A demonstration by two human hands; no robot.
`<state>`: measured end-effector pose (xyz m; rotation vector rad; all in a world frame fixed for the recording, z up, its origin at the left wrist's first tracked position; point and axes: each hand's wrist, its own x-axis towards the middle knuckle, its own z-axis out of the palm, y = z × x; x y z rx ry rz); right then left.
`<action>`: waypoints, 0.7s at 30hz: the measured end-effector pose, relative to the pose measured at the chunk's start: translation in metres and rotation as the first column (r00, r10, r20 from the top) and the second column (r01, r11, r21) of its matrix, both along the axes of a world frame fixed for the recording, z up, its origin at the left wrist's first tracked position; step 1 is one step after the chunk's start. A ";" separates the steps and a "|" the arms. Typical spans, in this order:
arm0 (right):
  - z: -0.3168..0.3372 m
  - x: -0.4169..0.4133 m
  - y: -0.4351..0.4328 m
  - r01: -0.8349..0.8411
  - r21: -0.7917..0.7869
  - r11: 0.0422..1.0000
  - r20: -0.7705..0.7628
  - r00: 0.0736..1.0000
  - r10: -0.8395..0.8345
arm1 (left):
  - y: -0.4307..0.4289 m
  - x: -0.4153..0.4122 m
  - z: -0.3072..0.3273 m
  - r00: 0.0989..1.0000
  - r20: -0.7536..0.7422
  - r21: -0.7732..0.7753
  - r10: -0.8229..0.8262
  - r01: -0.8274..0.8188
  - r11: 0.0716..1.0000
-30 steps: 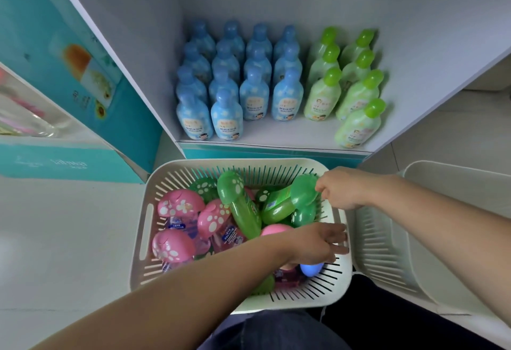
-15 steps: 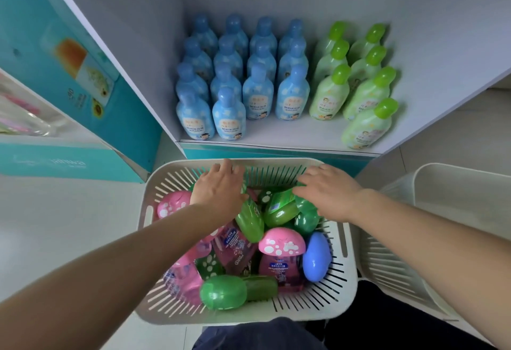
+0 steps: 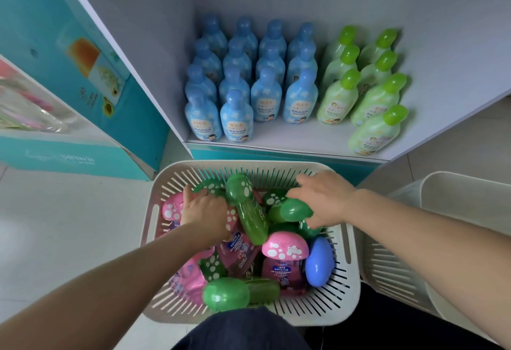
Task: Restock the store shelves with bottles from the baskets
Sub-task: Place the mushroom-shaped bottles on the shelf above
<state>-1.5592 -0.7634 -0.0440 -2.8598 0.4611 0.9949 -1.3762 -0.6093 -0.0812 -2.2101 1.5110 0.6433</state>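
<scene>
Below the white shelf (image 3: 304, 142) at six o'clock, in the cream slatted plastic basket (image 3: 249, 164), the right grip (image 3: 323, 200) is clasping a glossy green plastic bottle (image 3: 290, 210), the left grip (image 3: 204, 211) being unreadable among the heap; lifting straight up is looking safest.

Fourteen blue bottles (image 3: 236, 117), seven green bottles (image 3: 336, 101), two baskets (image 3: 249, 164)

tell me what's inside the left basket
Green bottles and pink bottles with mushroom caps, a blue cap, plus the left hand and right hand. Whatever lies under the pile is covered.
</scene>
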 end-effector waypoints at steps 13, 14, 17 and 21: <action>0.105 0.025 0.004 0.452 0.284 0.845 0.191 0.838 -0.512 | 0.003 0.008 0.103 0.980 -0.147 -0.222 -0.134 0.099 0.970; 0.116 0.024 0.005 0.470 0.298 0.831 0.207 0.818 -0.536 | 0.003 0.014 0.119 0.981 -0.151 -0.234 -0.122 0.084 0.969; 0.150 0.018 0.013 0.494 0.317 0.810 0.276 0.769 -0.577 | 0.008 0.026 0.166 0.981 -0.184 -0.292 -0.064 0.007 0.956; 0.201 0.008 0.032 0.490 0.305 0.816 0.349 0.740 -0.575 | 0.021 0.027 0.222 0.970 -0.238 -0.410 -0.052 -0.052 0.910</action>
